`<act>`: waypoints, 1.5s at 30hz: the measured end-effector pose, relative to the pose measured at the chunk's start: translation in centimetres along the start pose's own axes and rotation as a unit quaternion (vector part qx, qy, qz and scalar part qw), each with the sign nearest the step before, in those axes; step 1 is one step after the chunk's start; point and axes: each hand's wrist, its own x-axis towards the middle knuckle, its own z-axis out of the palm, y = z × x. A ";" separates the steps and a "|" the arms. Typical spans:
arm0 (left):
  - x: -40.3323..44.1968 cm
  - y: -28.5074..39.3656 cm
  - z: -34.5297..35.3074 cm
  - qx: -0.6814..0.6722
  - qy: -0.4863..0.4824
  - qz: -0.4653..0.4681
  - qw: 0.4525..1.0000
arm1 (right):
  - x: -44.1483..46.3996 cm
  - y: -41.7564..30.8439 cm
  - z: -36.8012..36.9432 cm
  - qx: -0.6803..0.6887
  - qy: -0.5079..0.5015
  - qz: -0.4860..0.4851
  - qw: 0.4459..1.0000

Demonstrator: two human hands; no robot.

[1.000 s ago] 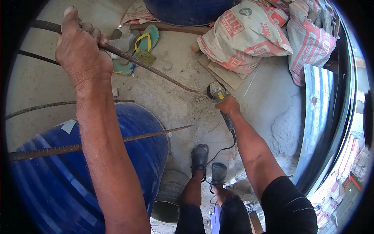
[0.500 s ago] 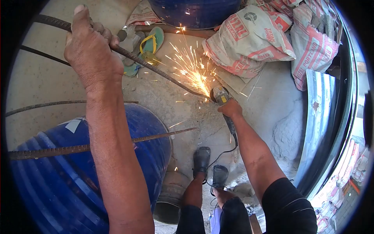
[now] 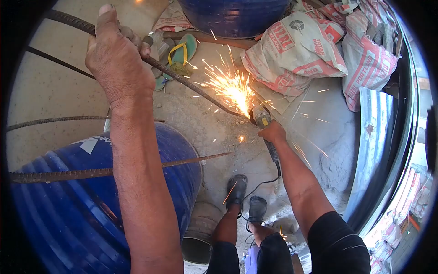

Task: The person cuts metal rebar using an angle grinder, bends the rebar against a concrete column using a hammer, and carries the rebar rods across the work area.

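Observation:
My left hand [image 3: 121, 68] is wrapped round a ribbed steel rebar [image 3: 196, 88], which slants down to the right. My right hand [image 3: 273, 132] grips an angle grinder [image 3: 263, 119] by its body. The grinder's disc meets the rebar's lower end, and a bright fan of sparks [image 3: 235, 89] flies up and left from there. A power cord [image 3: 269, 180] trails from the grinder past my feet. The exact contact spot is hidden by glare.
A blue drum [image 3: 150, 150] lies at lower left, crossed by another rebar [image 3: 64, 175]. Cement sacks [image 3: 296, 50], a second blue drum [image 3: 232, 18] and flip-flops [image 3: 187, 48] are at the back. Corrugated metal [image 3: 374, 128] stands right. A bucket [image 3: 200, 223] lies near my shoes [image 3: 236, 189].
My left hand and the rebar have shifted a little right and down. The grinder sits slightly lower and further right. The spark spray is brighter, with some streaks now right of the grinder.

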 end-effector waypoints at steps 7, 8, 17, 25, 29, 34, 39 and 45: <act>-0.2 0.2 0.2 0.008 0.010 0.006 1.000 | 0.3 -0.2 0.2 -0.002 0.011 -0.001 1.000; -0.3 0.2 0.2 0.009 0.010 0.007 1.000 | 0.4 -0.2 0.2 -0.002 0.011 -0.002 1.000; -0.2 0.1 0.1 0.014 0.007 0.004 1.000 | 0.8 -0.6 0.2 0.004 0.004 -0.003 1.000; 0.2 -0.1 -0.2 0.020 -0.003 0.018 1.000 | 1.4 -0.8 0.5 -0.005 0.015 -0.010 1.000; 0.0 0.0 0.0 0.017 0.001 0.017 1.000 | 1.7 -0.8 0.7 -0.005 0.015 -0.011 1.000; 0.2 0.0 0.2 0.024 0.013 0.007 1.000 | 1.4 -0.7 0.2 -0.018 0.010 -0.010 1.000; 0.0 0.2 0.3 0.024 0.025 0.003 0.999 | 1.4 -0.6 0.0 -0.026 -0.002 -0.008 1.000; 0.0 0.1 0.2 0.019 0.016 0.007 1.000 | 1.2 -0.5 -0.1 -0.027 -0.009 -0.006 1.000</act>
